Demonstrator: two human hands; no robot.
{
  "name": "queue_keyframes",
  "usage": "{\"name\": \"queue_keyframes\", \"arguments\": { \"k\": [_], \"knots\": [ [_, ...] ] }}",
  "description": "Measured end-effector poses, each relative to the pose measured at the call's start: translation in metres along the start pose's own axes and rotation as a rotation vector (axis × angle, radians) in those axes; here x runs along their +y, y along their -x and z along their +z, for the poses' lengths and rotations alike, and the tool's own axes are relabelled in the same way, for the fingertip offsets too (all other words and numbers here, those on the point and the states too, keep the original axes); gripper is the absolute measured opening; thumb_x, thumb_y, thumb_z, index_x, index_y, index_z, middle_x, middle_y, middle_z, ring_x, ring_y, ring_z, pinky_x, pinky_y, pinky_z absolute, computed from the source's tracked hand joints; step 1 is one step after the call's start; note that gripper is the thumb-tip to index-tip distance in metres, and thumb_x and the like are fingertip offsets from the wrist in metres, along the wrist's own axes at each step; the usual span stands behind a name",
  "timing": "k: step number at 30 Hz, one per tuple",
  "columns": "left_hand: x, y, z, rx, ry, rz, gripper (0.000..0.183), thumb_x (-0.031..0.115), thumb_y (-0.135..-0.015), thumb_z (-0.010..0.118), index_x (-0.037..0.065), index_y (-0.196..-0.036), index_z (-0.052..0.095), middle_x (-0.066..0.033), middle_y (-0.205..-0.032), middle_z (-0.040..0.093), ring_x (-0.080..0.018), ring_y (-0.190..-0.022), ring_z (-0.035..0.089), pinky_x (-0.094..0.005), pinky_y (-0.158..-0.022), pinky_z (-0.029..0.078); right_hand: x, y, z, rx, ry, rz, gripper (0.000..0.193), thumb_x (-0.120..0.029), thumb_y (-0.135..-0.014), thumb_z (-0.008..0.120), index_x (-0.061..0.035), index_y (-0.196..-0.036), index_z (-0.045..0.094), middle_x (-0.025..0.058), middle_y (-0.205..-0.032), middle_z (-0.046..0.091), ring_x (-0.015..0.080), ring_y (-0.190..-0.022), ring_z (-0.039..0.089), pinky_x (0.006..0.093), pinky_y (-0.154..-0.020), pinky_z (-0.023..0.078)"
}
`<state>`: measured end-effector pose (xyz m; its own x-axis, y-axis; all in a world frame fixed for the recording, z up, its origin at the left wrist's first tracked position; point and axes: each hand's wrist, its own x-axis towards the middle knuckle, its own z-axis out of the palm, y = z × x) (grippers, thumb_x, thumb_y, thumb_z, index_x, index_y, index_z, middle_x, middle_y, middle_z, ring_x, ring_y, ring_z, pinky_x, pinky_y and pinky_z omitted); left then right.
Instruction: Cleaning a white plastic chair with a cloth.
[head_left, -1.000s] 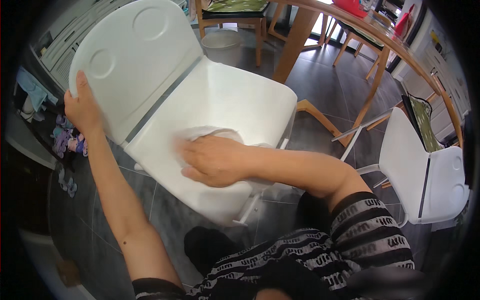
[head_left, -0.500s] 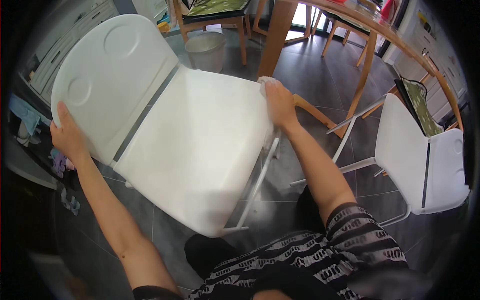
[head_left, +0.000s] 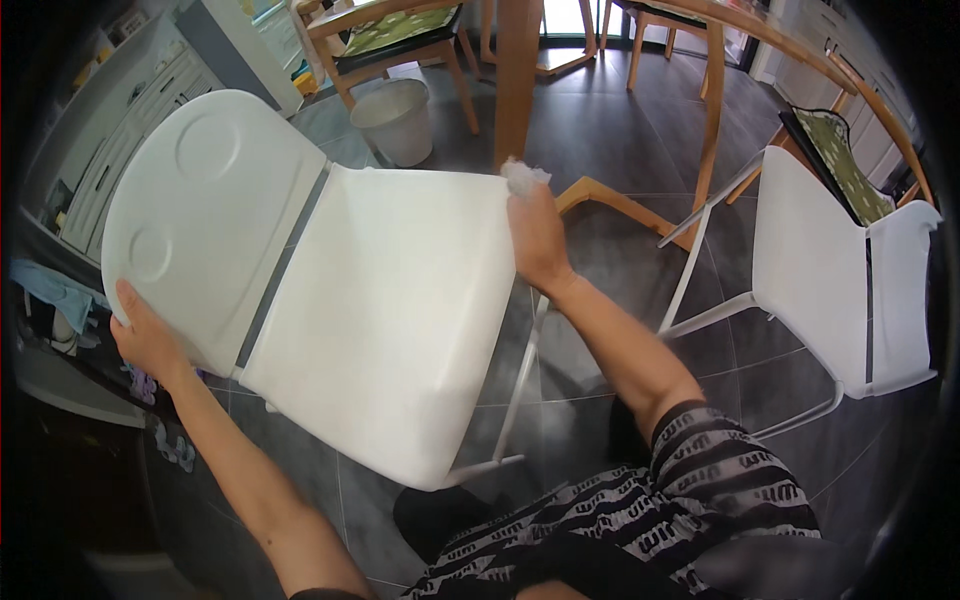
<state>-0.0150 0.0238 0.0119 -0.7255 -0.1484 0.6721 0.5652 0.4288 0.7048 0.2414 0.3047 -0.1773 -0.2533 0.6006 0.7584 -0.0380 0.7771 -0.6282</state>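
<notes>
A white plastic chair with metal legs stands tilted in front of me, its backrest toward the left. My left hand grips the outer edge of that backrest, thumb on its face and the other fingers behind it. At the seat's far right corner, my right hand is closed round a crumpled whitish cloth, which pokes out above the fist. That fist lies against the seat's right edge. Its fingertips are hidden.
To the right stands a second white chair. A wooden table rises at the back, with a wooden chair beside it. A whitish bucket sits on the grey tiled floor. White drawers line the left.
My view has shifted slightly, so the white chair appears lower. My right hand, with the cloth, has turned along the seat's right edge; my left still holds the backrest.
</notes>
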Motion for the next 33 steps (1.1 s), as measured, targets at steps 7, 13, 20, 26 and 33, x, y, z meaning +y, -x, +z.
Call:
{"name": "queue_keyframes", "arguments": {
  "k": [7, 13, 20, 26, 33],
  "knots": [
    [-0.003, -0.002, 0.002, 0.016, 0.018, 0.039, 0.063, 0.052, -0.080, 0.052, -0.008, -0.099, 0.054, -0.0168, -0.091, 0.060, -0.0253, -0.080, 0.060, -0.0318, -0.069, 0.048, 0.021, -0.043, -0.013, -0.299, 0.002, 0.013, 0.024, -0.021, -0.088, 0.042, 0.0005, -0.097, 0.048, 0.0165, -0.087, 0.053, 0.0327, -0.076, 0.052, 0.0377, -0.066, 0.042],
    [-0.009, -0.007, 0.006, 0.018, -0.023, 0.028, 0.065, 0.054, -0.080, 0.051, -0.008, -0.099, 0.054, -0.0178, -0.092, 0.060, -0.0257, -0.080, 0.060, -0.0327, -0.069, 0.048, 0.053, -0.062, -0.030, 0.153, -0.817, 1.220, 0.025, -0.026, -0.090, 0.041, -0.0046, -0.095, 0.053, 0.0076, -0.092, 0.058, 0.0201, -0.081, 0.056, 0.0347, -0.075, 0.046],
    [-0.008, -0.005, 0.001, 0.035, -0.084, 0.045, 0.064, 0.053, -0.081, 0.051, -0.009, -0.098, 0.054, -0.0187, -0.091, 0.060, -0.0263, -0.079, 0.060, -0.0334, -0.069, 0.048, -0.023, -0.035, -0.028, -0.131, -0.145, 0.262, 0.031, -0.028, -0.086, 0.046, -0.0023, -0.102, 0.054, 0.0126, -0.104, 0.051, 0.0245, -0.091, 0.052, 0.0369, -0.080, 0.042],
    [-0.007, -0.005, 0.001, 0.031, -0.091, 0.067, 0.063, 0.052, -0.081, 0.051, -0.009, -0.096, 0.054, -0.0194, -0.091, 0.060, -0.0266, -0.079, 0.059, -0.0336, -0.069, 0.048, 0.007, -0.012, -0.008, -0.132, -0.093, 0.021, 0.035, -0.025, -0.084, 0.047, -0.0034, -0.112, 0.051, 0.0176, -0.110, 0.050, 0.0323, -0.095, 0.051, 0.0360, -0.080, 0.041],
    [-0.008, -0.005, 0.005, 0.057, -0.058, 0.071, 0.063, 0.052, -0.081, 0.051, -0.009, -0.097, 0.054, -0.0197, -0.091, 0.060, -0.0266, -0.079, 0.059, -0.0331, -0.069, 0.048, 0.039, -0.043, 0.002, -0.185, -0.029, 0.047, 0.031, -0.028, -0.087, 0.044, 0.0004, -0.095, 0.055, 0.0160, -0.072, 0.058, 0.0331, -0.065, 0.056, 0.0382, -0.061, 0.046]
  ]
}}
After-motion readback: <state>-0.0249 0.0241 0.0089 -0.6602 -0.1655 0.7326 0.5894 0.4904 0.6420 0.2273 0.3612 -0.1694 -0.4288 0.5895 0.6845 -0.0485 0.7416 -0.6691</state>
